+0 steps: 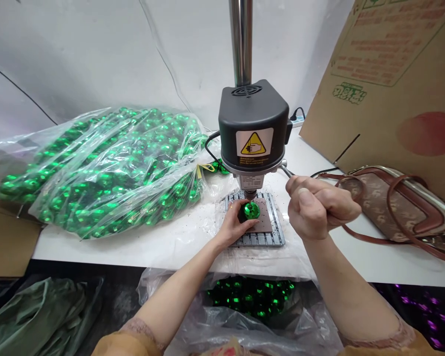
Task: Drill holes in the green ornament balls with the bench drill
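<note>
A small bench drill press (252, 129) stands on the white table, its chuck right above a shiny green ball (251, 210). My left hand (233, 222) is closed around that ball and steadies it on the brown pad of the slotted metal base (276, 232). My right hand (319, 207) is a fist wrapped round the press's lever handle (286, 171), to the right of the machine head.
Two clear bags of green balls (107, 173) lie at the left on the table. Another open bag of green balls (250, 296) sits below the table edge. A brown handbag (389, 205) and a cardboard box (393, 84) are at the right.
</note>
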The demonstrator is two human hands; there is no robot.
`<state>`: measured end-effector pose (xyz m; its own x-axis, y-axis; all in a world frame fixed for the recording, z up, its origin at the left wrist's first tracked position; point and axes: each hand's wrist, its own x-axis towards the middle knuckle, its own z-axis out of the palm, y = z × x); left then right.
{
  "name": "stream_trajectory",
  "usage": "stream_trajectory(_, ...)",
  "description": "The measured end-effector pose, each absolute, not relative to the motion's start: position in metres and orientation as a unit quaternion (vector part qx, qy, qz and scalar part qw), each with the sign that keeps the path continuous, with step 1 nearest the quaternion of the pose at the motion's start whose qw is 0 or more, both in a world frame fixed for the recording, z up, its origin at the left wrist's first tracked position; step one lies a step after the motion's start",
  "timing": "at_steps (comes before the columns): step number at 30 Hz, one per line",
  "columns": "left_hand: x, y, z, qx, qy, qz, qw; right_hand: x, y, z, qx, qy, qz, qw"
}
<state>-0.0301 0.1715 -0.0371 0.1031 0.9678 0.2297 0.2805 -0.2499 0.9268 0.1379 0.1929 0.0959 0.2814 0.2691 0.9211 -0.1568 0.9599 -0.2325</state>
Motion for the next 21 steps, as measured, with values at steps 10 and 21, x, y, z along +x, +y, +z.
stream_trajectory(10,-0.03,0.173,-0.037,0.655,0.497,0.453,0.345,0.133,0.184,0.101,-0.078,-0.563,0.153,0.808)
stream_trajectory(21,-0.026,0.084,-0.012,0.735,0.509,0.408,0.182,0.135,0.198,0.175,-0.234,-0.5,0.335,0.763)
